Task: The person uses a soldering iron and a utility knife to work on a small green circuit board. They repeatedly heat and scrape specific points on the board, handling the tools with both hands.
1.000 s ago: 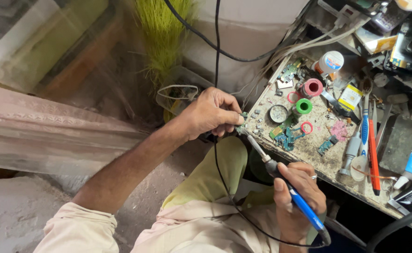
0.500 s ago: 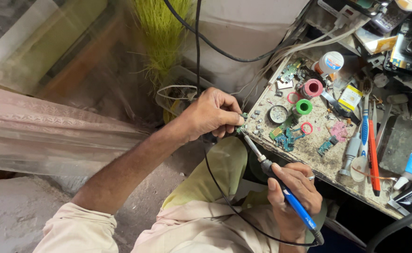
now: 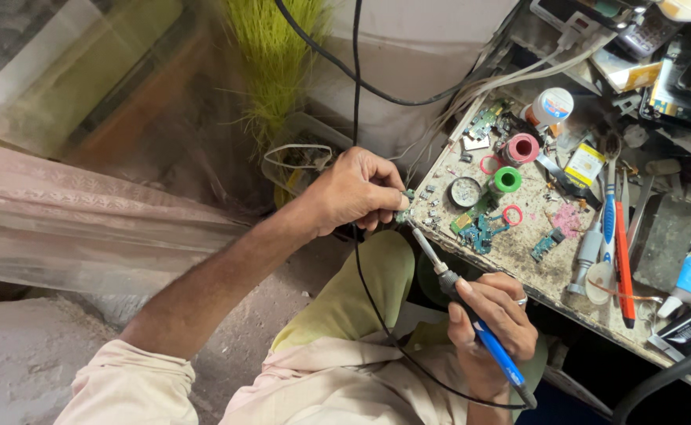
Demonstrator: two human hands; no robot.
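Looking down from your head, your left hand point(image 3: 357, 193) pinches a tiny green circuit board point(image 3: 403, 214) between thumb and fingertips, right at the near corner of a worn, speckled workbench point(image 3: 534, 267). Your right hand point(image 3: 493, 323) is closed in a pen-style hold around a soldering iron point(image 3: 471, 323), fingers wrapped on its blue plastic handle, with the slim metal shaft angled up so its tip sits at or just beside the board; whether it actually touches is too small to tell. The board looks light, thin and rigid, likely brittle with delicate parts on its face, so hold it by its edges, as your fingertips do. The iron is stiff and slender; its metal end is probably hot, so take it only by the smooth blue grip. A black cable point(image 3: 357, 118) hangs down from the top of the view past your left hand and over your lap. On the bench lie a pink tape roll point(image 3: 523, 148) and a green tape roll point(image 3: 507, 179), both small rings, a round tin point(image 3: 465, 191), scattered green board scraps point(image 3: 483, 228), and a long orange-handled tool point(image 3: 624, 267) lying flat near the right side. Feathery yellow-green broom bristles point(image 3: 278, 55) stand behind your left hand.
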